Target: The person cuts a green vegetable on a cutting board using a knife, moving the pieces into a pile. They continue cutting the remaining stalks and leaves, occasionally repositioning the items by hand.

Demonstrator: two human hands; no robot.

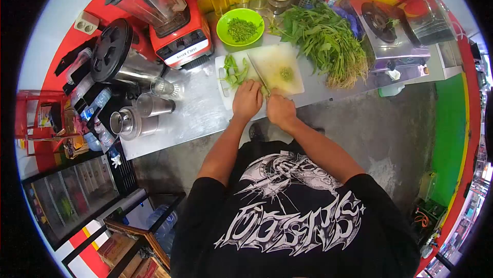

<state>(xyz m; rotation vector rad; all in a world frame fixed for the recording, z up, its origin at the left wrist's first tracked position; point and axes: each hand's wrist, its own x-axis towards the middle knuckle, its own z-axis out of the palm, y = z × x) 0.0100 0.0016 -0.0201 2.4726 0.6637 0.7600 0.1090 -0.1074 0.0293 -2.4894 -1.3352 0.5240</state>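
On the white cutting board (287, 59), my right hand (281, 109) is closed round the handle of a knife (257, 71). The blade points away from me and lies just right of my left hand (247, 101). My left hand is closed, its fingers curled down on leafy greens (234, 70) whose leaves spread out beyond the fingertips. A few cut green bits show between the two hands at the blade. To the right of the knife sits a small pile of chopped greens (286, 74). What lies under my left fingers is partly hidden.
Behind the board stands a lime-green bowl (222, 30) of chopped greens. A large rooted bunch of greens (323, 36) lies to the right, beside a gas stove (395, 47). A red blender (179, 47), steel pot (128, 65) and metal cups (154, 106) occupy the left.
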